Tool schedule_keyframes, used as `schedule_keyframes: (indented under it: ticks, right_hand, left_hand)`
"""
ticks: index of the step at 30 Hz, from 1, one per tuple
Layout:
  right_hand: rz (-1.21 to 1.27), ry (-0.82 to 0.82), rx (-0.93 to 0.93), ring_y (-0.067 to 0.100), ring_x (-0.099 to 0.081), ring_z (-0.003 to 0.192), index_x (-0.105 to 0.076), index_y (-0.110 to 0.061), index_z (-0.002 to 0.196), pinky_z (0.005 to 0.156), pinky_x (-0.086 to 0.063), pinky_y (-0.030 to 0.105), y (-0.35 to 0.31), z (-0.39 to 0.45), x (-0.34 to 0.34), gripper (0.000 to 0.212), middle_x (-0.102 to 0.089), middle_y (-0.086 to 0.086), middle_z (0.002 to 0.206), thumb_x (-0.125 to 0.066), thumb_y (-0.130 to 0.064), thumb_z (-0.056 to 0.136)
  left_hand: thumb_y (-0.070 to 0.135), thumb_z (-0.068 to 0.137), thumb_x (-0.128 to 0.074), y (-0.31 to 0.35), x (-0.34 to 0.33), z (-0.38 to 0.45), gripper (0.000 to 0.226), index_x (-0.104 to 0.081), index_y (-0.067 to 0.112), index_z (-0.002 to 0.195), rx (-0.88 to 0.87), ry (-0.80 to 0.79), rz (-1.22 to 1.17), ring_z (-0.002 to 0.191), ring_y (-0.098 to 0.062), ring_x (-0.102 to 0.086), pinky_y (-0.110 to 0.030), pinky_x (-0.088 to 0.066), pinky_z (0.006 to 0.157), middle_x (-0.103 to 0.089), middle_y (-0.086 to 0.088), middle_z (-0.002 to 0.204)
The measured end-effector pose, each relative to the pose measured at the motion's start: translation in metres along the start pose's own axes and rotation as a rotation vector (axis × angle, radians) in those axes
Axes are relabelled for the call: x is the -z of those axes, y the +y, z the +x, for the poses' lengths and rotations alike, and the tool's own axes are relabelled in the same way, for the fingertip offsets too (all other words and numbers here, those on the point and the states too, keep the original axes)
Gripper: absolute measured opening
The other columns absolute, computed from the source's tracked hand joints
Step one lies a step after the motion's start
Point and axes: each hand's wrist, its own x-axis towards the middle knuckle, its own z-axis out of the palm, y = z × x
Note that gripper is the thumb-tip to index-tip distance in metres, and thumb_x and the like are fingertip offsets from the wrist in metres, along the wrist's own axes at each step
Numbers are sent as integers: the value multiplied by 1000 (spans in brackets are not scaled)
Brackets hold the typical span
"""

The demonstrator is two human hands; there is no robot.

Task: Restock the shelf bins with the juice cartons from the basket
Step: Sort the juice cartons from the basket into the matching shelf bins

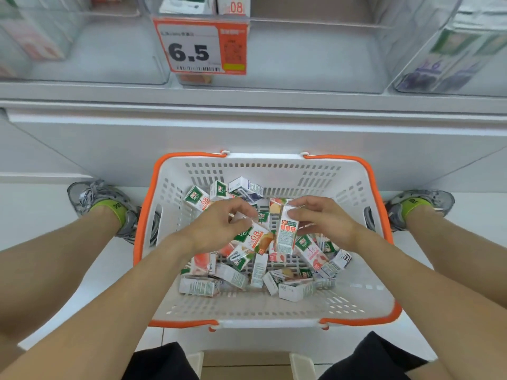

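Shelving in pale grey fills the space ahead of me, with clear bins (90, 50) along it and an orange price tag (201, 46) reading 6.5 hanging from the front of one. Cartons show dimly through the bin walls at the far left and far right. Below the shelf, on the floor between my shoes, sits the basket (274, 311), white with an orange rim and handles.

Juice cartons (227, 275) lie jumbled across the basket's bottom, some flat, some on edge, most white with green and orange print.

Both my hands are down inside it, close together over the heap. My left hand (219, 229) curls its fingers around a carton printed 08 (256, 238), which lies tilted against the others. My right hand (323, 220) pinches the top of a second carton (286, 234), thumb on the near side and fingers over the far side; it stands nearly upright, just beside the first.
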Motion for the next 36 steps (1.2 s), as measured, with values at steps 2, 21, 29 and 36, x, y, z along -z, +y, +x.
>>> schedule_keyframes:
  ticks: [2,21,29,36]
  right_hand:
    - [114,-54,19,24,-69,89,-68,-9,118,73,-56,31,-8,-5,2,29,-73,14,102,-67,-17,90]
    - [262,-136,-19,34,-66,110,-68,-7,120,104,-46,48,-53,-40,-35,40,-71,18,117,-62,-33,92]
    - [288,40,116,25,-71,79,-72,-7,111,68,-58,32,-92,-59,-23,34,-76,14,99,-77,-14,78]
    - [326,-97,305,28,-67,93,-67,-5,121,90,-53,37,-159,-81,-15,48,-71,18,117,-72,-24,77]
  left_hand:
    - [25,99,-57,7,5,-1,15,-66,33,108,-2,31,-22,113,-9,-58,-28,-46,100,-62,12,124]
    - [45,86,-68,48,2,-18,32,-73,24,110,-74,124,-96,83,1,-70,-17,-52,73,-76,12,94]
    - [47,71,-74,76,31,-25,45,-70,20,106,-112,237,-196,79,-17,-74,-38,-60,65,-76,1,96]
    - [53,67,-70,150,92,-33,60,-63,3,100,-327,195,-128,56,-23,-58,-33,-52,48,-72,-1,77]
